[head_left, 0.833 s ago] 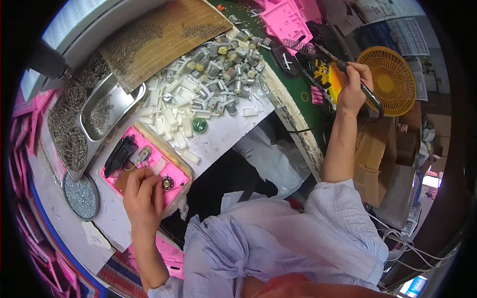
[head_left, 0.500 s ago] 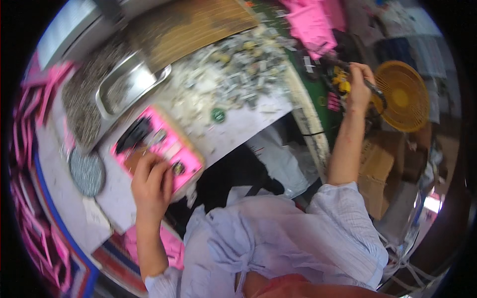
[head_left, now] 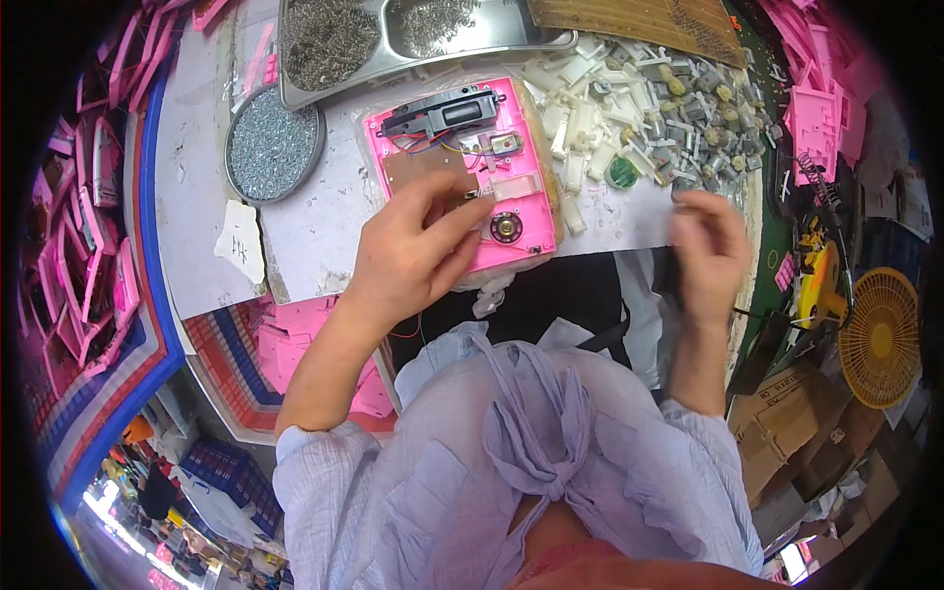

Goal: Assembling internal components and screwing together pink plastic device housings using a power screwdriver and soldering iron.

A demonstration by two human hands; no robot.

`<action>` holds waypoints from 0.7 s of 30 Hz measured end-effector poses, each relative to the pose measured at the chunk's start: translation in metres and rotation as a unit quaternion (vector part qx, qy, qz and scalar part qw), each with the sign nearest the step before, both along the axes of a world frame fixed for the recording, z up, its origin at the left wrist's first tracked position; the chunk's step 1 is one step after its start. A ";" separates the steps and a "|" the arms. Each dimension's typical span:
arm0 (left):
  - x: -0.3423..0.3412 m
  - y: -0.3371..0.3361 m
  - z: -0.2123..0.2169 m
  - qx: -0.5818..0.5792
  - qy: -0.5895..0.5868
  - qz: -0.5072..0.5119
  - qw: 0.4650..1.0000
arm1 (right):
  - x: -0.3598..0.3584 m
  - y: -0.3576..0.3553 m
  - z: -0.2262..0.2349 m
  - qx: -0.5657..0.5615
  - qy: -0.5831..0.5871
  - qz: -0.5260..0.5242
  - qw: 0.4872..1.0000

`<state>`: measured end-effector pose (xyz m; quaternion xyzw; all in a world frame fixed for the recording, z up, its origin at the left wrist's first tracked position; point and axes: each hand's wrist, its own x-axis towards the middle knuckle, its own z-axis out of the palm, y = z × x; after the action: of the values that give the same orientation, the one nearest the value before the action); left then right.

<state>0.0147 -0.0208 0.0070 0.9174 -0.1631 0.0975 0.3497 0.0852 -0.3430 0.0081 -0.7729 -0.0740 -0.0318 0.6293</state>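
Pink plastic, an open rectangular housing (head_left: 462, 172), lies flat on the white tabletop (head_left: 315, 211) near its front edge, and the left hand (head_left: 413, 251) rests on its lower left part, fingers (head_left: 447, 211) loosely spread and laid over the brown circuit board (head_left: 428, 167) inside it; this grip presses down rather than pinching anything. Within the housing a black bar-shaped part (head_left: 442, 108) sits along the far edge and a small round speaker (head_left: 505, 227) near the front right corner, just beside the fingertips. The right hand (head_left: 708, 246) hovers off the tabletop's front right edge, blurred, its fingers curled inward; whether that grip holds something I cannot tell. Beyond it spreads a heap of white and grey small parts (head_left: 639, 108), with a green disc (head_left: 621, 173) among them. Left of the housing stands a round dish of screws (head_left: 272, 146), and behind it a steel tray (head_left: 413, 34) with two compartments of metal bits. A yellow fan (head_left: 882, 339) lies well off to the right.
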 end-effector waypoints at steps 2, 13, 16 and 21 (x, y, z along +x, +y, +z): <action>0.004 -0.002 0.006 0.029 0.006 -0.013 0.999 | 0.013 0.049 0.011 -0.136 -0.130 0.145 0.971; -0.003 0.001 0.001 -0.022 -0.018 0.018 0.999 | 0.065 0.131 0.020 -0.409 -0.192 0.202 0.869; 0.008 -0.001 -0.002 -0.023 -0.084 0.040 0.995 | 0.062 0.137 0.026 -0.456 -0.203 0.219 0.838; 0.048 -0.001 0.007 0.045 -0.126 0.035 0.990 | 0.058 0.137 0.025 -0.455 -0.220 0.205 0.838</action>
<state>0.0632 -0.0219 0.0144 0.9177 -0.1777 0.2168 0.2815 0.1436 -0.2065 0.0326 -0.9119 -0.3738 -0.0338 0.1659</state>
